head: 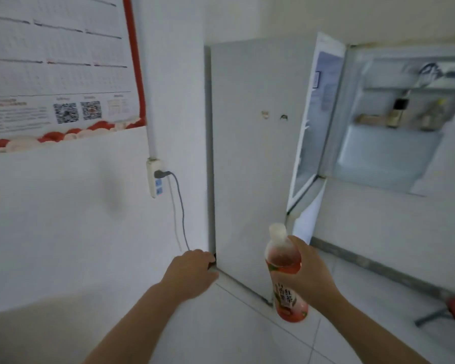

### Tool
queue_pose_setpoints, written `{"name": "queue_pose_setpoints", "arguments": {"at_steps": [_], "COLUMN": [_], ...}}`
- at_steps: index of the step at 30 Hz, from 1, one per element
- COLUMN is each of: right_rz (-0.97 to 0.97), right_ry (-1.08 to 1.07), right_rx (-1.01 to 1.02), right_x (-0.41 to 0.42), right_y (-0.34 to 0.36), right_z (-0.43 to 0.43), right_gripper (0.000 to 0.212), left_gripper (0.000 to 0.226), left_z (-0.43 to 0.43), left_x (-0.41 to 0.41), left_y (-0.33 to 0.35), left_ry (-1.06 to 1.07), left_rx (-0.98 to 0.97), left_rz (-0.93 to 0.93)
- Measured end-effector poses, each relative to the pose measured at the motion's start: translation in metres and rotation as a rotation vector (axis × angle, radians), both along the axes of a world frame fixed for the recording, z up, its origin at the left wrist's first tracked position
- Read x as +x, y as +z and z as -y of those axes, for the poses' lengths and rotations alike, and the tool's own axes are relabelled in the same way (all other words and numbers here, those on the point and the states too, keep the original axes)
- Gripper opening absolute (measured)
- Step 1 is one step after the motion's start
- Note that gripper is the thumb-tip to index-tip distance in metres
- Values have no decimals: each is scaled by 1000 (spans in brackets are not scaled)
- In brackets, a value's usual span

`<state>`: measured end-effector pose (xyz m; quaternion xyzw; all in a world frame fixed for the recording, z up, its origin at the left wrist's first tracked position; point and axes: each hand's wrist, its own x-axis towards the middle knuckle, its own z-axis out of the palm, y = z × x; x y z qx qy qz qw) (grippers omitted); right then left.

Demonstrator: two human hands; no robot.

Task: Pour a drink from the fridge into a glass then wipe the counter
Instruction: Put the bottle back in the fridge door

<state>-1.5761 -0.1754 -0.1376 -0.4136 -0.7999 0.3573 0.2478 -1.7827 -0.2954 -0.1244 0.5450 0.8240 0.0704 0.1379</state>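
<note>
While the right hand (310,274) grips one clear plastic bottle of reddish-orange drink with a pale cap (284,261), held upright in front of the tall white fridge (252,143), the left hand (192,271) reaches with curled fingers to the fridge's lower left corner, and whether it holds anything cannot be told. One upper fridge door (394,153) stands open at the right, its shelf carrying two blurred bottles, and one white power strip (155,177) with one grey plug hangs on the wall left of the fridge.
</note>
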Motion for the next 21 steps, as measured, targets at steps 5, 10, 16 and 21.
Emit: {"name": "queue_pose_setpoints", "arguments": {"at_steps": [5,10,16,21], "right_rz": [-23,-43,-44,-45], "right_ry": [-187,-302,-388,-441], "right_rx": [7,3,37,53], "right_x": [85,163,228,250], "right_y": [3,10,21,27], "right_z": [-59,-124,-196,-249], "right_gripper": [65,65,68,70], "left_gripper": [50,52,51,47], "left_z": [-98,-197,-288,-348], "left_x": [64,139,212,244], "left_y": [2,9,19,23], "left_ry": [-191,-303,-400,-443], "left_rx": [-16,-7,22,17], "left_rz": [-12,-21,-47,-65]}}
